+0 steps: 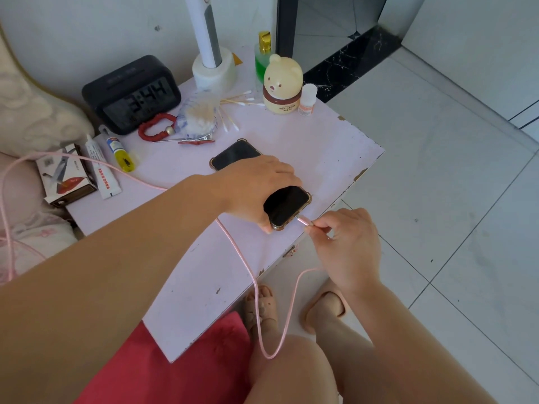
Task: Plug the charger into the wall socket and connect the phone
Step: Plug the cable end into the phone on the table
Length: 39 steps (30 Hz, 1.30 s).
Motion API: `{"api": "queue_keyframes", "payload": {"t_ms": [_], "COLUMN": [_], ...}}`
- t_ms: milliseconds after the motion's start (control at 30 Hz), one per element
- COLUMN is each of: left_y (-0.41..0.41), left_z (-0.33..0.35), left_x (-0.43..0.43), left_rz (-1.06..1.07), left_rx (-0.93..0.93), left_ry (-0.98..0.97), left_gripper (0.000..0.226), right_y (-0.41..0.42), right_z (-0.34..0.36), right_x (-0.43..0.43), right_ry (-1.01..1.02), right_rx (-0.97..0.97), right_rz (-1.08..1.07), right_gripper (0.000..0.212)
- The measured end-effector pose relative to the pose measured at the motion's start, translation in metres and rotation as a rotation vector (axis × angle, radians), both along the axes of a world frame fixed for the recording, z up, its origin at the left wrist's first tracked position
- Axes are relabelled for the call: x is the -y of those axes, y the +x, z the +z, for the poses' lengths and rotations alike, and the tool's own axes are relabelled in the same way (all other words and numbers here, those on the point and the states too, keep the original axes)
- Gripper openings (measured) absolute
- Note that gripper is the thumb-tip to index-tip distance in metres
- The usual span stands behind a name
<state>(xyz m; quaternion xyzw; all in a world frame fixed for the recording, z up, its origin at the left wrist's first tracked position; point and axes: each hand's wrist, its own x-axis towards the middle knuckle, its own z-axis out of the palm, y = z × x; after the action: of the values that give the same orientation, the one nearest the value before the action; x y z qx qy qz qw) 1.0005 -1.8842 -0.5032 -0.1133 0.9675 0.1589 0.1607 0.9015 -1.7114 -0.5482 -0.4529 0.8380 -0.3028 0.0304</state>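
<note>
- Phone point(287, 205): dark screen, clear case with gold corners, flat near the pale pink worktop's point(320, 147) front edge.
- Left hand point(256, 185): grip curled over the phone.
- Right hand point(350, 246): grip pinching the pink cable's point(233, 246) plug point(304, 221) at the phone's end.

the left hand point(256, 188) covers the middle of the phone point(287, 205) (only both ends show). the pink cable point(243, 258) slips under that forearm point(145, 228) and runs off the left edge. whether its plug point(304, 221) is seated in the phone is unclear. print on the tubes point(102, 172) is too small to read.
</note>
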Motion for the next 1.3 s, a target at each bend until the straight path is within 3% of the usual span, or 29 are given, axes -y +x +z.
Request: {"api": "queue_keyframes", "payload": {"t_ms": [333, 733, 1300], "left_y": [0.001, -0.003, -0.010], "left_z": [0.000, -0.004, -0.011], "left_x": [0.002, 0.002, -0.004], "left_rz": [0.038, 0.020, 0.094], "left_rx": [-0.016, -0.016, 0.012], "left_ry": [-0.015, -0.028, -0.066], "left_gripper": [0.095, 0.079, 0.076], "right_y": [-0.003, -0.012, -0.018], "right_z": [0.002, 0.006, -0.003], "right_x": [0.002, 0.011, 0.019], "right_ry": [-0.033, -0.008, 0.084], "right_rx": [-0.124, -0.265, -0.214], "right_rz": [0.005, 0.121, 0.102], "right_gripper": [0.012, 0.012, 0.014]}}
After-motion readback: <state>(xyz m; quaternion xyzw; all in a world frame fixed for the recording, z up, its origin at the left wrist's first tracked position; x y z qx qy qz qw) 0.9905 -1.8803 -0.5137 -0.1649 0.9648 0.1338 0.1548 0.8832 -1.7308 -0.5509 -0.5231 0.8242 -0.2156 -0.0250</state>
